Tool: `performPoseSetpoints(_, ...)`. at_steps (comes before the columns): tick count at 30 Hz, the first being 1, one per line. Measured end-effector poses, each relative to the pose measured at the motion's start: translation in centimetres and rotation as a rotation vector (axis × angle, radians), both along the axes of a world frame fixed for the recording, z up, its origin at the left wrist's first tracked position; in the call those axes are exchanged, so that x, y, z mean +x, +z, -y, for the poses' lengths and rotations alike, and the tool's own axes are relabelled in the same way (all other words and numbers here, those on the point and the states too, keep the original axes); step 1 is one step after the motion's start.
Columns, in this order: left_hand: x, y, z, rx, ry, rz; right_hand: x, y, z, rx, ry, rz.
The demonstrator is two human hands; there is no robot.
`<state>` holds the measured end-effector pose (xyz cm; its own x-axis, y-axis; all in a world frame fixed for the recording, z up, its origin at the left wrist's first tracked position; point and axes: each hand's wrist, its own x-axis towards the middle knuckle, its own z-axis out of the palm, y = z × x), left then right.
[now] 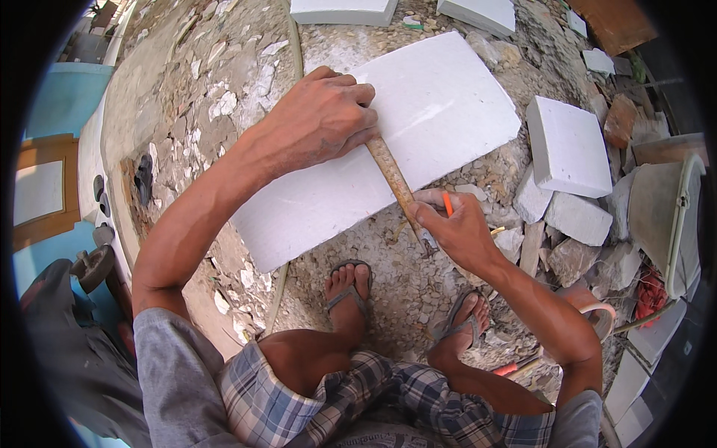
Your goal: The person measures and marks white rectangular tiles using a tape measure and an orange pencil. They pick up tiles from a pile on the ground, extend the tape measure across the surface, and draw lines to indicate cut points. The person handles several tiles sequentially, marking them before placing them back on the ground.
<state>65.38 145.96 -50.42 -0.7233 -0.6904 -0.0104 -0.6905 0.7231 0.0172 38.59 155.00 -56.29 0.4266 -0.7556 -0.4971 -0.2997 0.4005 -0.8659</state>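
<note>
A large white lightweight block [441, 97] lies flat and slantwise on the rubble ground in front of me. Across it runs a narrow, worn, yellowish-brown measuring strip [390, 170], its thin end reaching past the block's near edge. My left hand [321, 112] is closed around the strip's far end, over the middle of the block. At the near edge, my right hand [457, 228] is closed, with a thin orange pencil [447, 204] sticking up between its fingers. The thumb and fingertips of that hand touch the strip. The pencil's lower part is hidden.
More white blocks stand on the right [567, 145] and at the far edge [343, 10]. Broken block pieces [578, 218] and stones pile up beside a pale basin [661, 224]. A hose [295, 45] runs along the ground. My sandalled feet [349, 287] are close to the block.
</note>
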Motion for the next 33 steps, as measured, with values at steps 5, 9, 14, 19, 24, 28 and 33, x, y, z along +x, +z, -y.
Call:
performPoseSetpoints(5,0.2,0.0,0.1,-0.004,-0.017,0.002,-0.1,-0.8,-0.1,-0.037,0.022,0.003)
performPoseSetpoints(9,0.1,-0.2,0.1,-0.004,-0.008,-0.007,-0.1,-1.0,-0.2,-0.062,0.005,0.008)
performPoseSetpoints(14,0.1,-0.2,0.0,-0.002,0.004,0.005,-0.2,-1.4,-0.2,-0.049,0.011,0.021)
performPoseSetpoints(19,0.1,-0.6,-0.1,-0.036,-0.016,0.001,-0.1,-1.2,-0.2,-0.063,-0.007,0.002)
performPoseSetpoints(24,0.3,-0.9,-0.4,-0.067,-0.002,0.003,0.2,-0.6,-0.1,-0.055,-0.018,0.014)
performPoseSetpoints(28,0.3,-0.9,-0.5,-0.072,-0.014,-0.005,0.1,-0.4,-0.1,-0.047,-0.008,-0.026)
performPoseSetpoints(33,0.3,-0.9,-0.5,-0.083,-0.027,0.033,0.3,-0.1,0.0,-0.049,-0.009,-0.038)
